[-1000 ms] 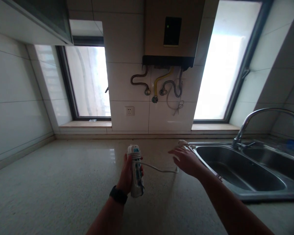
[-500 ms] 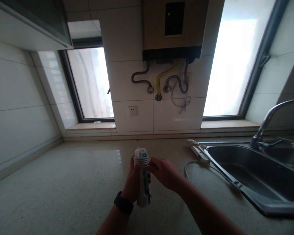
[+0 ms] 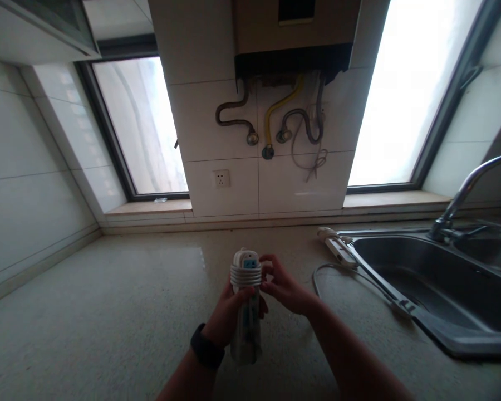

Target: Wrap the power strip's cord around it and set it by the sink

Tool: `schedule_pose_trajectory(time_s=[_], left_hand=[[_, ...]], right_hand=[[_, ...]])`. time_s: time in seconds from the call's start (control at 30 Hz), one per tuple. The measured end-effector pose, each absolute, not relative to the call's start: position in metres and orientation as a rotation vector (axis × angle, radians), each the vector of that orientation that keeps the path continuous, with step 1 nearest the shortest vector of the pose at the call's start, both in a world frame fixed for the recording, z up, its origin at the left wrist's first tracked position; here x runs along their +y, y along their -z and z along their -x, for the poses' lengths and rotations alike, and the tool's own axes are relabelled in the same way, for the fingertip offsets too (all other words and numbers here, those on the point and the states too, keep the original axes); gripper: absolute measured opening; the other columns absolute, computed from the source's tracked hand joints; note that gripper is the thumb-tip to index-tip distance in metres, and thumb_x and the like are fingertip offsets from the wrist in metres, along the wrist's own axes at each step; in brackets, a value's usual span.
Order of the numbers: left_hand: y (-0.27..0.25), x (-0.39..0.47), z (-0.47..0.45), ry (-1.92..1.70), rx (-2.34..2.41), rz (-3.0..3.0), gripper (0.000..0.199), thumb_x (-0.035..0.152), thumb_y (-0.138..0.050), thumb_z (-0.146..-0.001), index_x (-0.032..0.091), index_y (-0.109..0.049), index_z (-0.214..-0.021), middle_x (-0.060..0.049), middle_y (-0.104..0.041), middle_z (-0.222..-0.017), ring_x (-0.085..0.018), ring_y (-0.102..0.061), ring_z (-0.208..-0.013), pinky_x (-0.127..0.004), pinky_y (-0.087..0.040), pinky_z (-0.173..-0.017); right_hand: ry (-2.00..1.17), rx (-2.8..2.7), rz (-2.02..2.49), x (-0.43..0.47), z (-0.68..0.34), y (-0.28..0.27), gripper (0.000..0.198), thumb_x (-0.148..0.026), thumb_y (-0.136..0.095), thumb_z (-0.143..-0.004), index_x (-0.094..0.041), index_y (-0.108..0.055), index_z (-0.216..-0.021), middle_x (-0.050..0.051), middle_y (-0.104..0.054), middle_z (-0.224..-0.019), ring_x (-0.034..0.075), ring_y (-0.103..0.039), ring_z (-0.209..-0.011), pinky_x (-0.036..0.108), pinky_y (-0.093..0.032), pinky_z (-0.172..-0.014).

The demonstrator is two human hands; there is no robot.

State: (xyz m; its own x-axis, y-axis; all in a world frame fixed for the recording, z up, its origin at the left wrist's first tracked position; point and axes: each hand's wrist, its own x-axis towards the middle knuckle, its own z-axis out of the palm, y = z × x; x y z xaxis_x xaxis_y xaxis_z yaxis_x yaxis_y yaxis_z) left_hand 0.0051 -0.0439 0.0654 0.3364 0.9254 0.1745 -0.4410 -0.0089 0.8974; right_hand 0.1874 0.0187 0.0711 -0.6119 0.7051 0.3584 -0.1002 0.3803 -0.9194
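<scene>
Head view, worked item: long white plastic power strip with a blue patch near its top [image 3: 249, 329], held upright above the pale speckled stone counter [image 3: 129, 295].

Left hand [image 3: 224, 318], black band [image 3: 207, 346] at wrist: clamped around the strip below its windings.

Right hand [image 3: 288, 289]: fingers bent at the strip's right side; whether they pinch anything cannot be told.

Change: a second ago this hand was out by the double steel sink [image 3: 451, 329], with loose cord trailing across the counter; now it is at the strip, and the white cord [image 3: 246, 277] sits in stacked turns around the upper end. For the work in hand, the slack appears taken up.

Obscured: cord end not discernible; strip's lower part dim and blurred, partly covered by fingers; brown wall-mounted heater [image 3: 259, 30] cut off above; tap [image 3: 463, 195] cut off at right.
</scene>
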Motion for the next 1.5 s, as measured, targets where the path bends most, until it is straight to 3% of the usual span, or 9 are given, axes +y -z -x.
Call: schedule_pose_trajectory(time_s=[0.2, 0.47, 0.63, 0.73, 0.87, 1.03, 1.17, 1.37, 1.5], left_hand=[[-0.063, -0.048, -0.006, -1.072, 0.474, -1.011, 0.049, 0.045, -0.063, -0.086, 0.01, -0.045, -0.115, -0.012, -0.063, -0.083, -0.025, -0.065, -0.063, -0.032, -0.05, -0.056], [-0.06, -0.05, -0.007, -0.951, 0.219, -1.083, 0.058, 0.057, -0.069, -0.08, 0.009, -0.059, -0.112, -0.015, -0.064, -0.094, -0.026, -0.068, -0.069, -0.031, -0.053, -0.056], [-0.065, -0.047, -0.003, -0.884, 0.315, -1.074, 0.073, 0.069, -0.058, -0.082, 0.004, -0.06, -0.115, -0.02, -0.065, -0.09, -0.03, -0.068, -0.074, -0.04, -0.055, -0.068], [-0.071, -0.044, 0.001, -0.879, 0.538, -0.99, 0.086, 0.075, -0.045, -0.086, 0.008, -0.045, -0.14, -0.024, -0.064, -0.102, -0.031, -0.068, -0.082, -0.044, -0.055, -0.074], [-0.077, -0.042, 0.003, -1.132, 0.778, -1.109, 0.081, 0.061, -0.049, -0.093, 0.029, -0.011, -0.158, -0.019, -0.053, -0.134, -0.028, -0.065, -0.104, -0.044, -0.052, -0.089], [-0.069, -0.038, -0.004, -1.48, 1.197, -1.727, 0.083, 0.041, -0.071, -0.082, 0.026, -0.032, -0.153, -0.013, -0.03, -0.155, -0.028, -0.035, -0.141, -0.042, -0.038, -0.111], [-0.059, -0.034, -0.018, -1.549, 1.4, -2.096, 0.089, 0.038, -0.076, -0.077, 0.024, -0.033, -0.154, -0.013, -0.031, -0.155, -0.031, -0.031, -0.143, -0.048, -0.026, -0.12], [-0.053, -0.035, -0.031, -1.419, 1.566, -1.99, 0.082, 0.024, -0.059, -0.087, 0.029, -0.02, -0.159, -0.013, -0.041, -0.149, -0.034, -0.048, -0.129, -0.049, -0.04, -0.105], [-0.055, -0.034, -0.028, -1.398, 1.436, -1.903, 0.084, 0.019, -0.057, -0.085, 0.026, -0.018, -0.159, -0.013, -0.038, -0.152, -0.03, -0.046, -0.132, -0.044, -0.038, -0.109]], right_hand=[[-1.479, -1.881, 0.264, 0.016, -0.19, -0.067, 0.064, -0.038, -0.063, -0.093, -0.025, -0.028, -0.145, 0.013, -0.05, -0.125, 0.009, -0.062, -0.069, 0.02, -0.048, -0.057], [-1.724, -1.774, 0.13, 0.015, -0.189, -0.062, 0.071, -0.031, -0.076, -0.083, -0.018, -0.038, -0.141, 0.004, -0.061, -0.087, 0.012, -0.061, -0.063, 0.021, -0.05, -0.055], [-1.483, -1.852, 0.336, 0.01, -0.19, -0.065, 0.047, -0.041, -0.072, -0.084, -0.011, -0.057, -0.117, 0.002, -0.055, -0.075, 0.009, -0.052, -0.058, 0.019, -0.04, -0.05], [-1.22, -1.908, 0.521, 0.007, -0.19, -0.07, 0.044, -0.046, -0.069, -0.086, -0.012, -0.061, -0.113, -0.002, -0.047, -0.068, 0.006, -0.039, -0.054, 0.017, -0.03, -0.048], [-0.909, -1.868, 0.785, 0.014, -0.192, -0.069, 0.048, -0.048, -0.069, -0.085, -0.011, -0.062, -0.115, -0.003, -0.043, -0.066, 0.006, -0.032, -0.052, 0.019, -0.024, -0.047], [-0.556, -1.708, 1.036, 0.022, -0.193, -0.066, 0.043, -0.05, -0.069, -0.082, -0.012, -0.065, -0.102, 0.001, -0.053, -0.075, 0.008, -0.037, -0.053, 0.022, -0.026, -0.048], [-0.456, -1.664, 1.076, 0.013, -0.184, -0.067, 0.038, -0.05, -0.066, -0.085, -0.015, -0.064, -0.099, 0.005, -0.06, -0.085, 0.01, -0.046, -0.058, 0.023, -0.033, -0.053], [-0.422, -1.681, 1.079, 0.005, -0.177, -0.072, 0.037, -0.048, -0.068, -0.083, -0.014, -0.064, -0.098, 0.008, -0.063, -0.089, 0.013, -0.05, -0.063, 0.024, -0.037, -0.058], [-0.487, -1.782, 1.016, 0.01, -0.187, -0.078, 0.04, -0.045, -0.073, -0.08, -0.014, -0.066, -0.105, 0.007, -0.064, -0.096, 0.01, -0.047, -0.059, 0.023, -0.038, -0.056]])
